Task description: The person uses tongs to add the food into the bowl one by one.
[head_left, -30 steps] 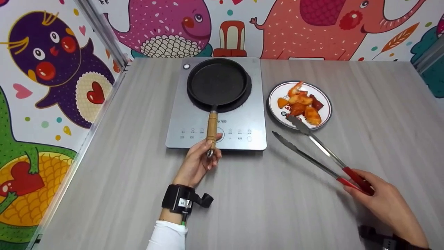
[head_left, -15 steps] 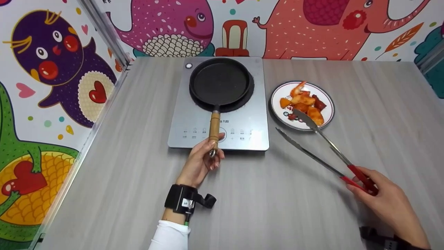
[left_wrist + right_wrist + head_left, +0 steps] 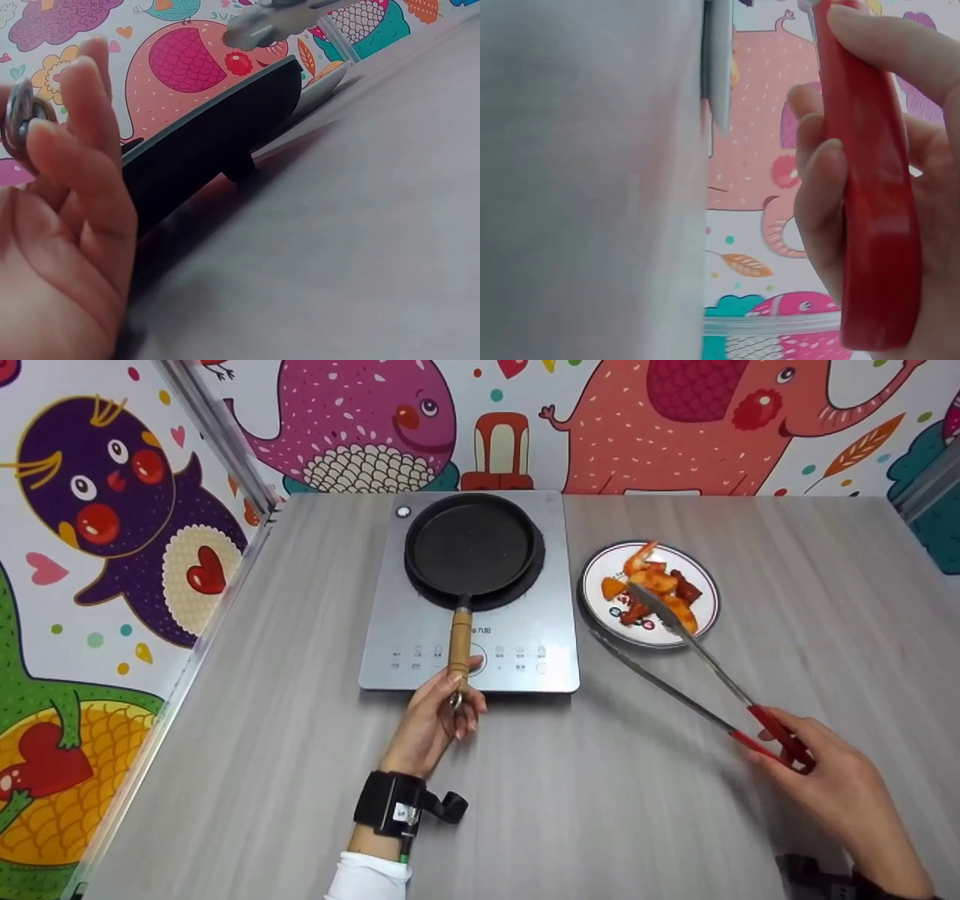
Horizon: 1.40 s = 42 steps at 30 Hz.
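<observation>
My left hand (image 3: 431,724) grips the end of the wooden handle (image 3: 460,641) of a black frying pan (image 3: 472,544). A metal ring (image 3: 22,124) at the handle's end shows by the fingers in the left wrist view. The pan looks bare inside. With my right hand (image 3: 840,780) I hold metal tongs (image 3: 711,664) by their red grips (image 3: 877,217), arms spread wide. One tong tip overlaps the orange and reddish-brown food pieces (image 3: 656,581) on a white plate (image 3: 592,581); the other is outside the plate's near left edge. Nothing is between the tips.
Under the pan lies a silver induction cooker (image 3: 525,675) with touch controls along its front. The plate stands right of it on a grey wood-grain table (image 3: 600,825). Cartoon-printed walls (image 3: 675,427) rise at the back and left, joined by a metal strip (image 3: 225,435).
The upper tong tip has moved from the plate's near rim farther in over the food. My left hand keeps its hold on the pan handle. The head view shifts slightly.
</observation>
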Motion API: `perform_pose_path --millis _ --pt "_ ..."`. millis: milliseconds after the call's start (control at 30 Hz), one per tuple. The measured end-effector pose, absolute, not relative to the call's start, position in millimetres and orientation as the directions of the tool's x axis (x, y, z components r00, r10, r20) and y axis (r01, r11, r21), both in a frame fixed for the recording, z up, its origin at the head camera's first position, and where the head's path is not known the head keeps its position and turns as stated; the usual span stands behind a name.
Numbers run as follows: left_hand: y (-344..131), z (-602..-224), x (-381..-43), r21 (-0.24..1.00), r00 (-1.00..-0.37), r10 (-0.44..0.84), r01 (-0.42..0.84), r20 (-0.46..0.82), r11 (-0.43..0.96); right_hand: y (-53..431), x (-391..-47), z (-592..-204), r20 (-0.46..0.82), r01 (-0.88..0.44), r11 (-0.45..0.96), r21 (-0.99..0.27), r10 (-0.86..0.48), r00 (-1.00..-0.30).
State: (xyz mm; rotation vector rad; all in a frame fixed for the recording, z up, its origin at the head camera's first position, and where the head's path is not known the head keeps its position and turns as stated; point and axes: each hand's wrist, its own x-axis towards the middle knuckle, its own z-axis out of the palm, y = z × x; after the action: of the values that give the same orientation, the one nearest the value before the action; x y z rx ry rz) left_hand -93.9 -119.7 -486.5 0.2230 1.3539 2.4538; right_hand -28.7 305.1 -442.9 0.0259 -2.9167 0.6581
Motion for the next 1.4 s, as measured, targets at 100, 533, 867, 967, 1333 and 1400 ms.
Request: perform_pose_path --millis 100,533,867,967,1333,1400 --pt "-121 -484 -93 0.841 -0.937 0.347 -0.213 -0.033 -0.497 303 -38 -431 0.146 -0.044 0.922 -0.385 0.014 -0.989" --pt "-115 -487 -94 0.841 -0.935 0.348 -0.244 -0.071 -0.483 312 -94 -391 0.017 -0.029 0.931 -0.363 -0.025 -1.0" --pt "-117 -488 -93 0.845 -0.942 0.316 -0.255 -0.109 -0.47 315 -112 -382 -0.051 -0.014 0.929 -0.371 -0.036 -0.998" --pt "-119 -487 -93 0.843 -0.944 0.313 -0.252 -0.106 -0.475 315 -114 -382 -0.016 -0.037 0.935 -0.352 -0.045 -0.999" --pt "-118 -485 -93 0.843 -0.939 0.333 -0.249 -0.089 -0.477 308 -115 -385 0.057 -0.103 0.946 -0.309 -0.09 -0.994" --pt "-119 -485 -93 0.842 -0.939 0.33 -0.251 -0.093 -0.477 304 -116 -387 0.066 -0.125 0.944 -0.305 -0.11 -0.992"
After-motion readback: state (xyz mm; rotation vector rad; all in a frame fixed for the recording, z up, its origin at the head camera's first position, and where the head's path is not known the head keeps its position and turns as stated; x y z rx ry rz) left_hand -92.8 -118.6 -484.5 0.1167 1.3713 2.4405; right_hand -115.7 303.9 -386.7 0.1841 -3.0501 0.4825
